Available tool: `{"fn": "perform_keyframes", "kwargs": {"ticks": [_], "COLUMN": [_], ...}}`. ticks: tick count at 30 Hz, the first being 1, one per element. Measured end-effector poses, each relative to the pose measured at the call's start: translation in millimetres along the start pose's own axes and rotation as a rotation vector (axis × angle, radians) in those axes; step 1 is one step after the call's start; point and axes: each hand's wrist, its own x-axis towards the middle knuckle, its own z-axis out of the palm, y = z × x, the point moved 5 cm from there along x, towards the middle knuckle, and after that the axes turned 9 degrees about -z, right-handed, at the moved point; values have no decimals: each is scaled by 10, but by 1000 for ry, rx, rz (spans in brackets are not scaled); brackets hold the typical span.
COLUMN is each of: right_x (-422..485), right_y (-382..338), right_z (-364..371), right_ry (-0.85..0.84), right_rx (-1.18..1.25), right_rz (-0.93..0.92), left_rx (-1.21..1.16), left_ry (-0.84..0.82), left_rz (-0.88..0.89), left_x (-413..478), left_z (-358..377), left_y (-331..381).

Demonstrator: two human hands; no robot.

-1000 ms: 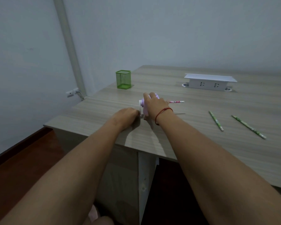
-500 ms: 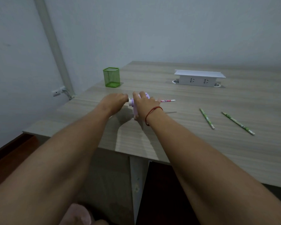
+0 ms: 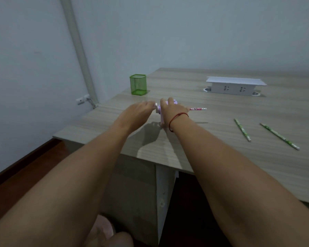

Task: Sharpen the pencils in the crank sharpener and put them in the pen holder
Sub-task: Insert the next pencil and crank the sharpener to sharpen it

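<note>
The purple crank sharpener [image 3: 159, 112] stands on the tabletop [image 3: 203, 145], near its left front edge. The right grip [image 3: 172, 111] clasps its body from above, and the left grip [image 3: 138, 112] pinches the white crank knob [image 3: 156, 104]. A pink pencil [image 3: 197, 109] sticks out of the sharpener's right side. Two green pencils [image 3: 242, 130] lie well to the right, and the green mesh pen holder [image 3: 138, 84] stands behind.

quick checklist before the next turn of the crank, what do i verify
1. Right hand grips the sharpener and steadies it: ok.
2. Left hand pinches the crank: ok, though blurred.
3. Pink pencil sits level in the sharpener: ok.
4. Pencil tip sharp enough: cannot tell, it is hidden inside.
5. Pen holder stands upright on the table: ok.
6. Green pencil and second green pencil lie apart from both hands: ok.
</note>
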Motion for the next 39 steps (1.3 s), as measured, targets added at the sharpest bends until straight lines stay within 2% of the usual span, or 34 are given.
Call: {"fn": "perform_keyframes", "kwargs": {"ticks": [8, 14, 23, 29, 34, 39], "right_x": [31, 59, 15, 1, -29, -19], "right_y": [27, 37, 44, 43, 37, 39], "right_z": [29, 45, 26, -13, -55, -99], "right_ry": [60, 131, 157, 122, 78, 34], "right_rx": [-5, 19, 55, 56, 44, 51], "right_rz": [-22, -64, -124, -133, -119, -125], "left_rx": [-24, -99, -70, 35, 221, 238], "left_ry": [-36, -234, -417, -455, -349, -352], "left_rz": [10, -163, -247, -220, -134, -112], "left_x": [-118, -236, -11, 150, 226, 307], "left_z": [51, 398, 537, 575, 627, 695], "left_y": [38, 64, -29, -89, -109, -194]}}
